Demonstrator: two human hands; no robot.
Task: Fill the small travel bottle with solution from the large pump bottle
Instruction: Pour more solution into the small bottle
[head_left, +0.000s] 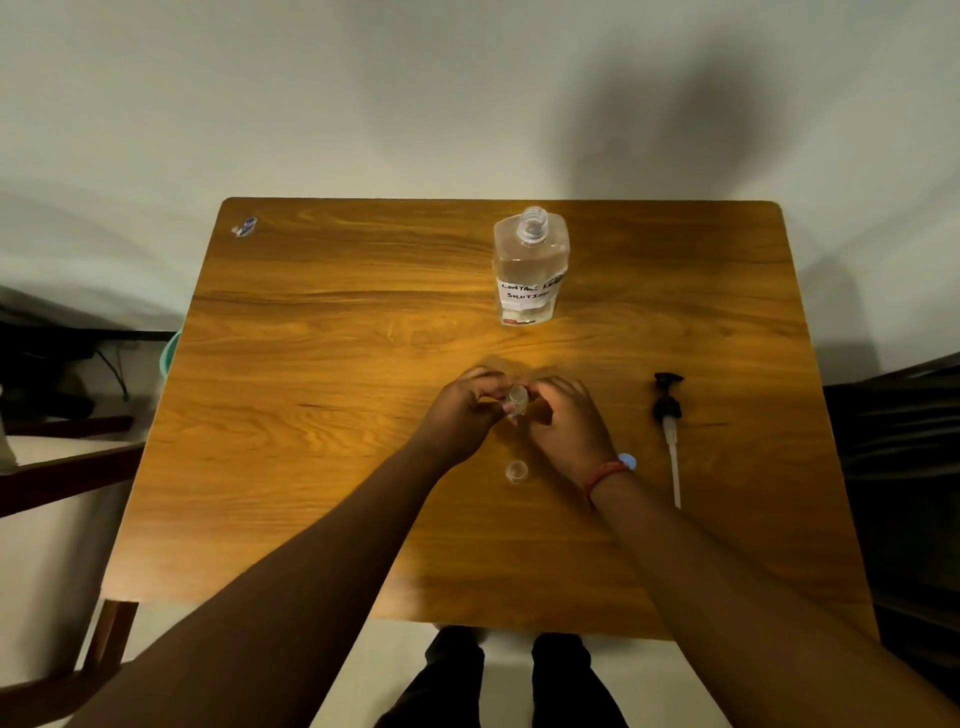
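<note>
The small clear travel bottle (518, 399) stands upright at the middle of the wooden table (332, 415), its mouth uncovered. My left hand (462, 415) grips it from the left and my right hand (563, 421) holds it from the right, fingers curled round it. Its small clear cap (516, 471) lies on the table just in front of the hands. The large clear bottle (530, 265), labelled as contact lens solution, stands farther back with its neck open and liquid inside. Its black pump head with a white tube (669, 431) lies on the table to the right.
A small blue and white wrapper (245, 227) lies at the table's far left corner. A wooden chair (62, 467) stands to the left, with a teal object (170, 353) at the table's left edge. Dark furniture (904, 467) is on the right. A wall is behind.
</note>
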